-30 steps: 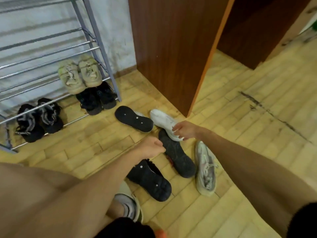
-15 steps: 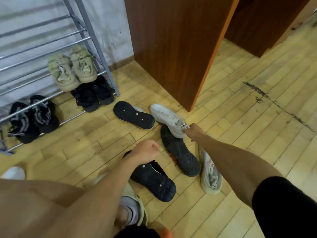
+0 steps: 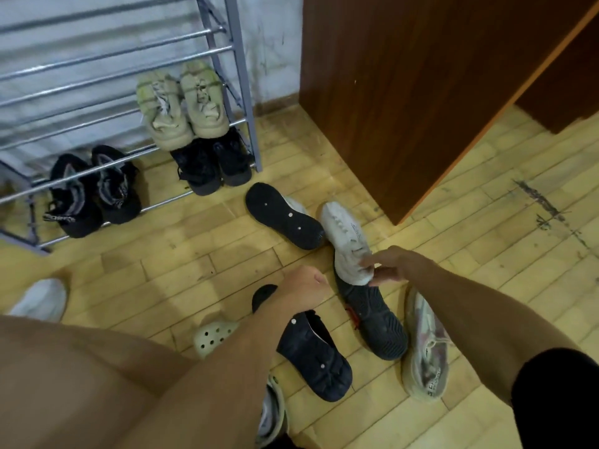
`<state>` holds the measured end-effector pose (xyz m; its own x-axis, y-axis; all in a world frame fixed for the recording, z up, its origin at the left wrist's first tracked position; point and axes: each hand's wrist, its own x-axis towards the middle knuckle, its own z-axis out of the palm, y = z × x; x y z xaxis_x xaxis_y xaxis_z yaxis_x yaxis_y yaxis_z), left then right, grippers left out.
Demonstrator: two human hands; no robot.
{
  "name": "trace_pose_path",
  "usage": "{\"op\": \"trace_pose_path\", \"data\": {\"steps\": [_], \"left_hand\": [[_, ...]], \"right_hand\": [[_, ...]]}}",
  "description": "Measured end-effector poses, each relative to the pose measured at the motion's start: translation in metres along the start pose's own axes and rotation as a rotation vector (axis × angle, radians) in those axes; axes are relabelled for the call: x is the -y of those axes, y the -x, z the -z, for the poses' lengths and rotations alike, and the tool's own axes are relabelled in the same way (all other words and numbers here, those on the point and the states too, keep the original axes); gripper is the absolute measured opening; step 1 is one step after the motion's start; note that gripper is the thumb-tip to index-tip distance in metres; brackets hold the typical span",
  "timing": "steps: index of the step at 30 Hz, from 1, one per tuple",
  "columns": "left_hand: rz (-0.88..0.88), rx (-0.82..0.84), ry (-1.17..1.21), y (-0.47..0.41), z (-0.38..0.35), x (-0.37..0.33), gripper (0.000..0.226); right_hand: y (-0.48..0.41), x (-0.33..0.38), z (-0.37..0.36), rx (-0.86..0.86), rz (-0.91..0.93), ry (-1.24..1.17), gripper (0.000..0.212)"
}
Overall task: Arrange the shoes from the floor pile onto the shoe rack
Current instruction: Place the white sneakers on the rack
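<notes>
Notably, left hand (image 3: 301,286) curled, hold unclear, over one half-hidden black clog (image 3: 314,354), right hand (image 3: 389,267) gripped one white sneaker (image 3: 343,231), upper-left rack (image 3: 241,76) held six shoes (image 3: 201,102).

My left hand (image 3: 304,288) and right hand (image 3: 389,267) are bare. I wear a black sleeve (image 3: 557,403) and a pale clog (image 3: 212,335) with holes.

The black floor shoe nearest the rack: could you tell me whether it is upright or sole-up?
Sole-up: the black shoe shows its flat, dotted underside facing the camera.
</notes>
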<state>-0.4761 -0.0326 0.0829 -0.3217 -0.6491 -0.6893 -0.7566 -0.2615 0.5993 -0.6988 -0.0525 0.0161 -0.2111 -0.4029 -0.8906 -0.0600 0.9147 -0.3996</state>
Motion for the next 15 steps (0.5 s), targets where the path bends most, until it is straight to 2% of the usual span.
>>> {"op": "trace_pose_path", "data": {"steps": [2, 4, 6, 7, 9, 12, 14, 15], "left_hand": [[0.01, -0.035, 0.016, 0.003, 0.003, -0.002, 0.022], [0.017, -0.093, 0.048, 0.007, 0.005, -0.007, 0.013], [0.037, -0.165, 0.118, 0.01, 0.006, -0.012, 0.01], [0.049, -0.185, 0.171, 0.013, 0.006, -0.014, 0.012], [0.063, -0.212, 0.293, 0.019, 0.005, -0.019, 0.032], [0.068, -0.255, 0.453, 0.031, 0.008, -0.03, 0.055], [0.036, -0.307, 0.547, 0.041, 0.019, -0.037, 0.053], [0.011, -0.347, 0.583, 0.045, 0.027, -0.039, 0.045]], "right_hand": [[0.007, 0.0, -0.005, 0.075, 0.011, -0.092, 0.019], [0.015, 0.001, -0.009, 0.116, 0.045, -0.143, 0.036], [0.025, 0.003, -0.01, 0.164, 0.076, -0.189, 0.042], [0.03, 0.004, -0.01, 0.197, 0.093, -0.218, 0.039], [0.046, 0.007, -0.011, 0.278, 0.153, -0.235, 0.035], [0.072, 0.017, -0.016, 0.347, 0.3, -0.124, 0.033], [0.091, 0.027, -0.021, 0.389, 0.404, -0.057, 0.038], [0.101, 0.033, -0.024, 0.402, 0.451, -0.035, 0.04]]}}
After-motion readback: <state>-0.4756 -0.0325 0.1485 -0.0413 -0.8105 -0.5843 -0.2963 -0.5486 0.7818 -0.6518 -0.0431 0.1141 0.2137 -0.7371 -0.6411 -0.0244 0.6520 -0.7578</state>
